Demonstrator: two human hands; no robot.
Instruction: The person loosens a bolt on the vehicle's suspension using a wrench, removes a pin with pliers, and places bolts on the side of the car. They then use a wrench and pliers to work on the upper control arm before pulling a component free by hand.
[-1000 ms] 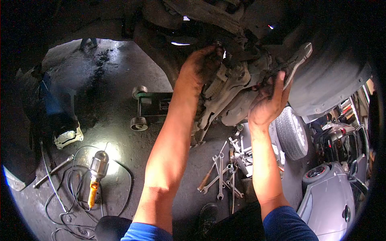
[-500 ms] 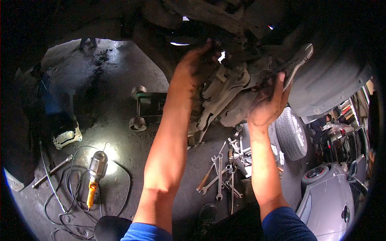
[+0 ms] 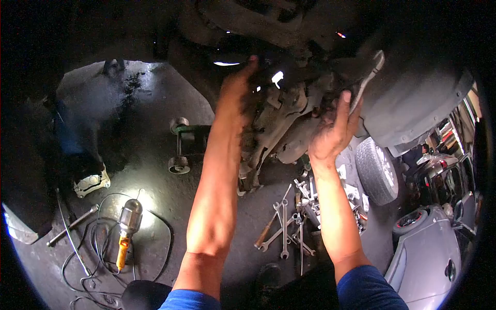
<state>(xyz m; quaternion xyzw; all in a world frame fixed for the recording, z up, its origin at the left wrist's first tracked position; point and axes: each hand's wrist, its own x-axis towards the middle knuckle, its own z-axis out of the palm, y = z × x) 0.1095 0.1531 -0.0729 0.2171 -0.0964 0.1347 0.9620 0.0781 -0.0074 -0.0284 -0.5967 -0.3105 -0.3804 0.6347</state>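
Observation:
My left hand (image 3: pixel 242 77) reaches up among dark suspension parts under a car, one finger raised; its other fingers are lost in shadow. Close to it, a dusty metal suspension arm (image 3: pixel 281 121) slants down between my hands. My right hand (image 3: pixel 333 126) is closed, thumb pointing upward, fingers curled at the dark parts. From this grip a slim, light-coloured metal bar (image 3: pixel 368 80) with a bent end rises to the upper right. To the right of the bar is the dark wheel-arch liner (image 3: pixel 413 103).
A caged work lamp (image 3: pixel 130 217) shines on the floor amid its coiled cable. Several wrenches (image 3: pixel 284 232) lie below my hands. A wheel (image 3: pixel 376 170) stands at right, near a grey car (image 3: pixel 426 258). A jack's small wheel (image 3: pixel 179 165) and a pale metal bracket (image 3: pixel 93 182) are at left.
My right hand and the metal bar have moved left. My left hand has also shifted left, and the suspension arm sits slightly further left. The view has tilted a little.

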